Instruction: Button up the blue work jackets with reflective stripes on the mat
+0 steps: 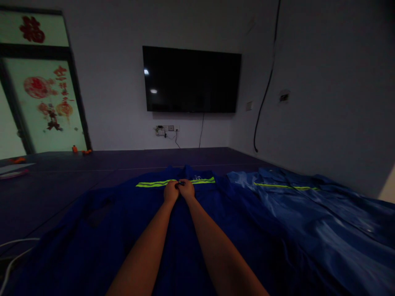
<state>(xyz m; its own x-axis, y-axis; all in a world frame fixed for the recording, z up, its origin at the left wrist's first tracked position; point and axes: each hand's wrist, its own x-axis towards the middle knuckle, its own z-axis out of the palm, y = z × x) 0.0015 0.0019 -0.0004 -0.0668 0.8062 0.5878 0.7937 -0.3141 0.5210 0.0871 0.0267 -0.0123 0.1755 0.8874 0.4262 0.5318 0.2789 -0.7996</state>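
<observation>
A dark blue work jacket [123, 222] with a yellow-green reflective stripe lies spread flat in front of me on a dark surface. Both my arms reach forward over it. My left hand [171, 191] and my right hand [187, 189] are closed and touch each other at the jacket's front opening, right on the stripe. They pinch the fabric edges there, with something small and dark between the fingers that I cannot make out.
A second, lighter blue jacket [308, 213] with a matching stripe lies to the right, near the wall. A black TV [191, 80] hangs on the far wall above a power socket [166, 129]. White cables [12, 250] lie at the left edge.
</observation>
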